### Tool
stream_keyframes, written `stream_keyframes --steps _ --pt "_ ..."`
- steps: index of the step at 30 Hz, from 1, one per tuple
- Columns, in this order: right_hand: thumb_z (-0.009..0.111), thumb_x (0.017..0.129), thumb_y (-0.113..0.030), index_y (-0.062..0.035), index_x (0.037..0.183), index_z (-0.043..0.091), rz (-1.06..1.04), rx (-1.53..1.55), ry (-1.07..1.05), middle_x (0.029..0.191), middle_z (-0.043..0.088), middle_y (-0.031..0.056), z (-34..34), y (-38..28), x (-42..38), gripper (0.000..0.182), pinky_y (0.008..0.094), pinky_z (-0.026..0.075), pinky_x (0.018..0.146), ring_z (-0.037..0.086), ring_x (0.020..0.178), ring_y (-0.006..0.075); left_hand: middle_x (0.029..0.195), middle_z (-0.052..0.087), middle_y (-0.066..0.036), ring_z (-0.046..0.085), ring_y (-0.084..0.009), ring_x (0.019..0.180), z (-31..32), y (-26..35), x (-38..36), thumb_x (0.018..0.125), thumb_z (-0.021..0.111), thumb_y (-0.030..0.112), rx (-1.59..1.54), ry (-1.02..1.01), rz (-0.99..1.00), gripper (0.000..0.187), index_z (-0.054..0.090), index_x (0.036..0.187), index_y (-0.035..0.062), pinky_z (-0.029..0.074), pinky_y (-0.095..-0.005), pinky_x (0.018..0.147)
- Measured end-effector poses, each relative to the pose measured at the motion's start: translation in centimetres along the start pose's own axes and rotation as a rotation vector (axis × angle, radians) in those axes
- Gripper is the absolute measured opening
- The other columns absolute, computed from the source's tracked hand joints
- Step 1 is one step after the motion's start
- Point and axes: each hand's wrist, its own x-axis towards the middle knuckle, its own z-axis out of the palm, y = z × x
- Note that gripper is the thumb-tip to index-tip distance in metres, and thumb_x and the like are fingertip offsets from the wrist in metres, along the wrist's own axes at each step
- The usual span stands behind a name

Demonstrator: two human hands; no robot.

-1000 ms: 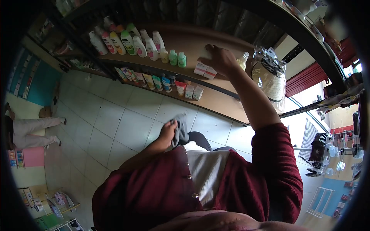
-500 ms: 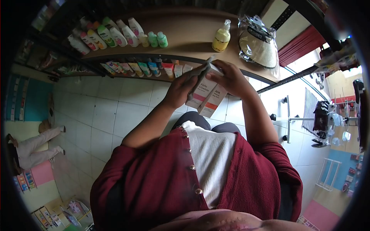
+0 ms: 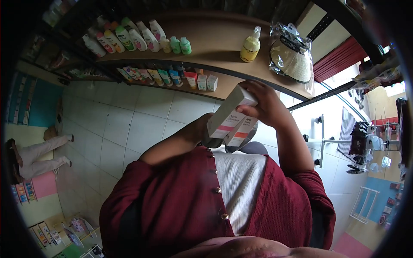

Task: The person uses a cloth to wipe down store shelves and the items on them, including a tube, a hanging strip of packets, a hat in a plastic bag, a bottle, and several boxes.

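Boxes [image 3: 230,120], 2 white cartons with pink and orange bands, sit clamped in the right hand [image 3: 263,105] just in front of the chest. Left hand [image 3: 202,129] is tucked under them against a grey cloth [image 3: 241,145], grip hidden so can't tell. Wooden shelf [image 3: 215,41] above holds bottles [image 3: 129,36], a yellow bottle [image 3: 250,45], a bagged hat [image 3: 294,53].

White boxes [image 3: 231,115] with pink and orange bands; maroon cardigan [image 3: 172,202].

A row of bottles [image 3: 124,36], a yellow bottle [image 3: 250,45] and a foil bag [image 3: 292,53] are borne by the upper shelf [image 3: 215,41]. Tubes [image 3: 163,76] and small boxes [image 3: 206,82] are lined on the lower shelf [image 3: 226,88].
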Motion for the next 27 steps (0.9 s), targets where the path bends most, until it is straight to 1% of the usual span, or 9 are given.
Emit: stream_keyframes --steps 2,4,5,6,9,10,12,16,27 --pt "0.074 0.073 -0.044 0.0068 0.109 0.056 -0.017 -0.049 0.111 0.097 0.059 0.0183 -0.2 1.6 0.0 0.065 0.0366 0.050 0.075 0.063 0.085 0.0302 0.109 0.063 -0.016 0.065 -0.0254 0.091 -0.1 -0.2 -0.1 0.097 0.044 0.031 -0.051 0.007 -0.014 0.042 0.056 0.116 -0.0043 0.053 -0.0382 0.081" --pt "0.075 0.072 -0.041 0.0048 0.114 0.057 -0.012 -0.099 0.137 0.104 0.061 0.0223 -1.4 1.4 1.1 0.065 0.0410 0.051 0.080 0.063 0.092 0.0378 0.109 0.063 -0.016 0.065 -0.0257 0.091 -0.2 -0.5 -0.2 0.097 0.044 0.032 -0.106 0.017 -0.034 0.042 0.056 0.115 -0.0043 0.054 -0.0383 0.081" --pt "0.075 0.073 -0.040 0.0056 0.114 0.056 -0.025 -0.158 0.150 0.103 0.060 0.0215 -1.6 1.7 2.0 0.064 0.0397 0.051 0.078 0.063 0.092 0.0343 0.105 0.065 -0.015 0.066 -0.0261 0.089 -1.3 -0.3 0.0 0.097 0.044 0.030 -0.319 -0.164 -0.170 0.037 0.057 0.113 -0.0019 0.054 -0.0384 0.079" --pt "0.075 0.074 -0.038 0.0064 0.114 0.055 -0.039 -0.216 0.165 0.103 0.060 0.0207 -1.8 2.1 3.2 0.063 0.0384 0.051 0.077 0.064 0.091 0.0307 0.105 0.065 -0.015 0.066 -0.0261 0.089 -3.2 -1.1 0.3 0.097 0.044 0.030 -0.321 -0.161 -0.167 0.037 0.057 0.113 -0.0019 0.054 -0.0384 0.079" --pt "0.074 0.075 -0.039 0.0024 0.120 0.055 -0.167 -0.455 0.279 0.110 0.060 0.0216 -1.9 2.2 8.3 0.063 0.0406 0.052 0.078 0.064 0.096 0.0324 0.093 0.068 -0.011 0.067 -0.0253 0.083 -8.9 -4.5 1.7 0.095 0.047 0.030 -0.356 -0.066 -0.122 0.032 0.060 0.108 0.0032 0.055 -0.0382 0.078" --pt "0.074 0.075 -0.039 0.0024 0.120 0.055 -0.168 -0.452 0.282 0.110 0.060 0.0216 -1.7 1.8 10.2 0.063 0.0406 0.052 0.078 0.064 0.096 0.0324 0.094 0.068 -0.010 0.067 -0.0249 0.083 -9.0 -5.0 1.5 0.094 0.050 0.030 -0.356 0.097 -0.138 0.031 0.062 0.105 0.0040 0.054 -0.0382 0.079" --pt "0.074 0.075 -0.042 -0.0031 0.123 0.055 0.069 -0.389 0.231 0.115 0.061 0.0201 -1.5 1.3 13.9 0.065 0.0412 0.051 0.082 0.062 0.102 0.0338 0.094 0.068 -0.010 0.067 -0.0243 0.083 -10.9 -6.5 1.8 0.092 0.052 0.030 -0.323 0.073 -0.129 0.030 0.062 0.104 0.0041 0.054 -0.0384 0.080" --pt "0.074 0.075 -0.044 -0.0066 0.124 0.055 0.059 -0.389 0.171 0.116 0.062 0.0180 -0.8 5.0 19.4 0.065 0.0408 0.050 0.086 0.061 0.105 0.0345 0.091 0.069 -0.009 0.066 -0.0233 0.081 -11.1 -7.9 1.9 0.090 0.055 0.032 -0.240 0.278 -0.175 0.031 0.065 0.099 0.0045 0.052 -0.0370 0.082" --pt "0.072 0.074 -0.047 -0.0019 0.119 0.056 -0.041 -0.606 0.055 0.115 0.060 0.0197 1.5 9.8 21.3 0.065 0.0425 0.049 0.089 0.059 0.106 0.0357 0.101 0.068 -0.010 0.065 -0.0234 0.090 -13.3 -7.3 2.0 0.092 0.052 0.031 -0.225 0.333 -0.202 0.035 0.062 0.110 0.0036 0.050 -0.0390 0.087"
